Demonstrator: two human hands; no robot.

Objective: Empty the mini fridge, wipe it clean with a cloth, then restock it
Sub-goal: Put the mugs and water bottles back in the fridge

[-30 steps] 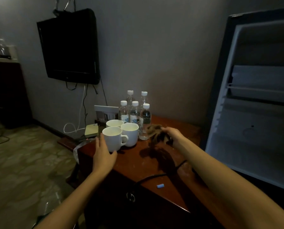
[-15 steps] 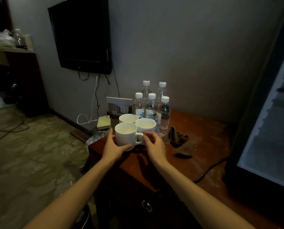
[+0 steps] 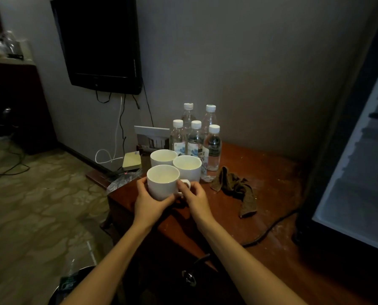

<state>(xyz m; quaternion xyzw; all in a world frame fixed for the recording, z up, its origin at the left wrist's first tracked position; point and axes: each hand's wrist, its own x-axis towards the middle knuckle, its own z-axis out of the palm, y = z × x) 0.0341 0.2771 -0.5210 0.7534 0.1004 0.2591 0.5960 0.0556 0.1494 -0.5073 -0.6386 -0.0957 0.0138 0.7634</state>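
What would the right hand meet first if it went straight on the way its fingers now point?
The right hand points forward and left and pinches the handle of the front mug, so that mug's wall would likely come first; the left hand grips its other side.

We count white mugs [image 3: 163,183], three; water bottles [image 3: 214,148], five, tallied by caps [image 3: 214,128]. The back row is dim and partly hidden, so we hold five as probable. We log brown cloth [image 3: 229,183], one; framed card [image 3: 150,135], one; pale box [image 3: 131,161], one; wall television [image 3: 100,40], one; black cable [image 3: 269,230], one; wooden table [image 3: 271,168], one; mini fridge [image 3: 359,183], one. Left hand [image 3: 148,205] and right hand [image 3: 194,199], two in all.
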